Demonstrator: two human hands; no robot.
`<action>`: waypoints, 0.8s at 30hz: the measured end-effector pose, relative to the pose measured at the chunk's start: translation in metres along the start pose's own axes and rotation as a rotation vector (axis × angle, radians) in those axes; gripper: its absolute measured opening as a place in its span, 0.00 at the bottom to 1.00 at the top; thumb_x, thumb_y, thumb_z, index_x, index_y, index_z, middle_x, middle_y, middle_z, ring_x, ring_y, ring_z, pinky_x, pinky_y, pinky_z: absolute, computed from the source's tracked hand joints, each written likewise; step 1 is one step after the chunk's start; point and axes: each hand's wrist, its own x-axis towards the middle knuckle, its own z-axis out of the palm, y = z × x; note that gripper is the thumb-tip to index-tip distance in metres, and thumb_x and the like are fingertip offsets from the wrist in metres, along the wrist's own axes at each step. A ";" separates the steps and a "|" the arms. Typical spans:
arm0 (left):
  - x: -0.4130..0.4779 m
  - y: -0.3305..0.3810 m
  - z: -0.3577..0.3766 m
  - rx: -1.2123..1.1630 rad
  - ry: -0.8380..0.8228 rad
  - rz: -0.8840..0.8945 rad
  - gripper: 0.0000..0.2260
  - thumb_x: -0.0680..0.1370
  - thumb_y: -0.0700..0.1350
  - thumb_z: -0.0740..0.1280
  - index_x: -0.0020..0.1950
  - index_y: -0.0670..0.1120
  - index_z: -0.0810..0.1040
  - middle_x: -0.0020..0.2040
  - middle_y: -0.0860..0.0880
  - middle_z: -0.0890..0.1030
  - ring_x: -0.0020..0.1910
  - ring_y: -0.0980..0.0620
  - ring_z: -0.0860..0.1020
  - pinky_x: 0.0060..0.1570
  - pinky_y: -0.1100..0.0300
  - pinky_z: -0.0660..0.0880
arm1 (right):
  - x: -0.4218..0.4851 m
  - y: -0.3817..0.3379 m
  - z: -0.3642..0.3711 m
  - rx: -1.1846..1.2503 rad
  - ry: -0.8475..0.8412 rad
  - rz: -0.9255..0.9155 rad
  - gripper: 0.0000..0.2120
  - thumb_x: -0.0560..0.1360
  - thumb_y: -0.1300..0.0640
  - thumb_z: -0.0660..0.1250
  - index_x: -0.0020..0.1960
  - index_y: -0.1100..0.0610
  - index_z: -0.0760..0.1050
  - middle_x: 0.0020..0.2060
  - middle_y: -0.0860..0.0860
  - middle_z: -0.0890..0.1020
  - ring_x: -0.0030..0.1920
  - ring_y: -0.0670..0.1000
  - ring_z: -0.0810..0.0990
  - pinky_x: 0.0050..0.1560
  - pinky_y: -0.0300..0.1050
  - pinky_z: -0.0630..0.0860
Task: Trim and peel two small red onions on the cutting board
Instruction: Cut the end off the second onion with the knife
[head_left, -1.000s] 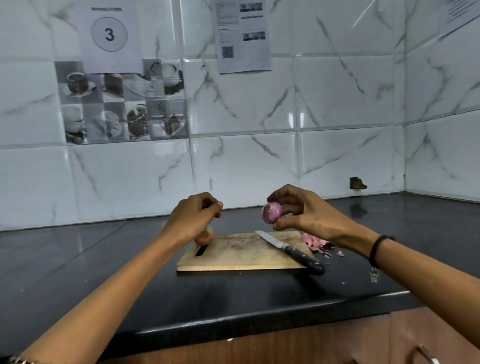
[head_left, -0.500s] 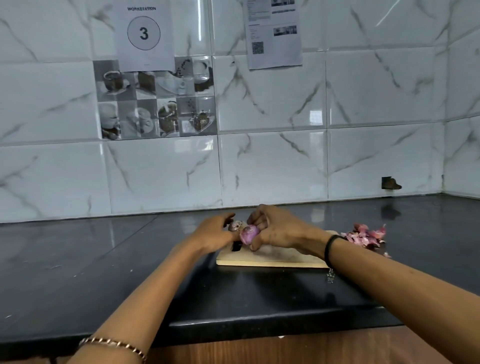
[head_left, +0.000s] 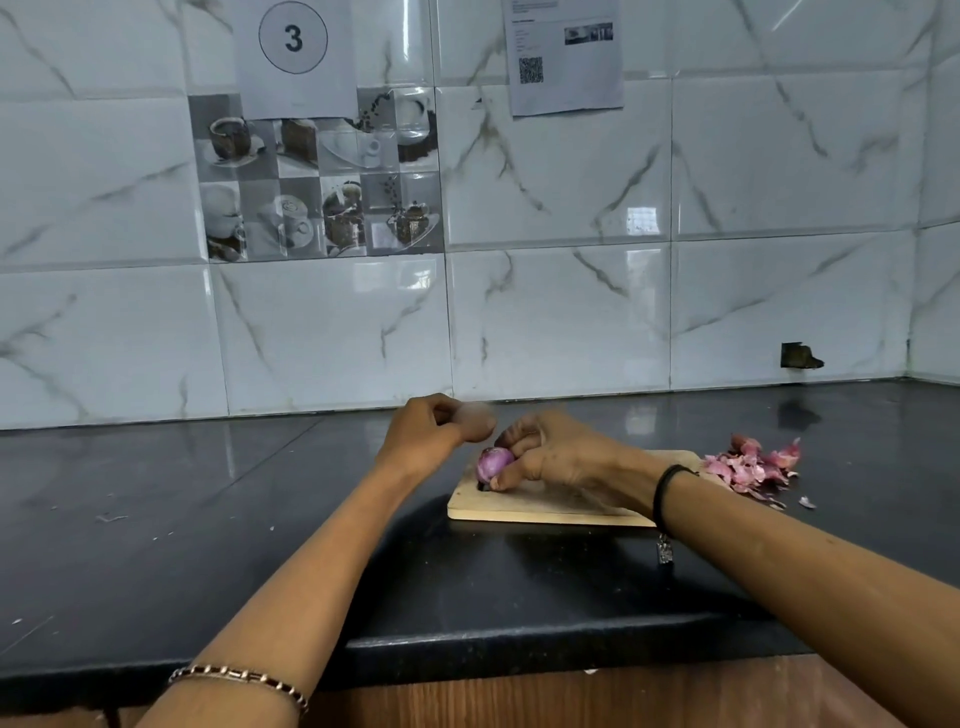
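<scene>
a second ago the right hand (head_left: 563, 457) held the red onion (head_left: 495, 464) up in the air above the cutting board (head_left: 545, 513). now it has come down, and the onion sits low over the board's 9 o'clock end, right by the handle slot. the thumb is under it and the fingers are curled over it, so the hand is clamped on it. whether the onion touches the wood i cannot tell. its surface shows smooth, shiny purple, so to my eye this one is peeled and is being set down or checked.

the left hand (head_left: 434, 431) has pulled away from the slot end and now hovers at about 10 o'clock from the onion, fingers curled in. there is a pale blur at its fingertips. it may be the second onion or only motion, and i cannot tell whether the hand holds anything. the knife that lay on the board a second ago is not visible now and may be hidden under the right forearm.

a heap of onion skins (head_left: 750, 466) lies on the black counter (head_left: 234, 493) at 3 o'clock from the board, just off its edge, which suggests the peeling is well along.

behind is a marble-look tile wall (head_left: 571, 312). at 11 o'clock a coffee-cup picture tile (head_left: 317, 176) sits under a paper sheet (head_left: 293, 41) marked 3, and at 12 o'clock is a qr-code notice (head_left: 563, 57). a wood cabinet front (head_left: 571, 696) runs below the counter edge.
</scene>
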 end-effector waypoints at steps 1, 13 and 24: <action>0.000 0.000 0.000 -0.027 -0.004 -0.015 0.17 0.70 0.50 0.80 0.56 0.46 0.83 0.49 0.53 0.85 0.48 0.59 0.81 0.43 0.66 0.73 | -0.001 -0.001 0.000 0.000 -0.014 0.003 0.21 0.64 0.63 0.80 0.56 0.58 0.80 0.50 0.55 0.86 0.57 0.55 0.82 0.66 0.54 0.77; -0.013 0.015 0.010 -0.127 0.027 0.004 0.18 0.72 0.47 0.79 0.59 0.47 0.80 0.53 0.52 0.84 0.53 0.57 0.80 0.45 0.69 0.72 | -0.043 -0.009 -0.041 -0.219 0.090 -0.017 0.18 0.73 0.51 0.77 0.60 0.57 0.79 0.55 0.50 0.81 0.56 0.49 0.79 0.57 0.43 0.76; -0.040 0.062 0.038 -0.225 -0.114 0.118 0.13 0.75 0.44 0.76 0.57 0.56 0.82 0.51 0.49 0.85 0.53 0.51 0.83 0.52 0.57 0.79 | -0.106 0.015 -0.092 -0.755 0.200 0.124 0.15 0.74 0.49 0.70 0.54 0.59 0.79 0.50 0.55 0.82 0.51 0.56 0.80 0.55 0.55 0.80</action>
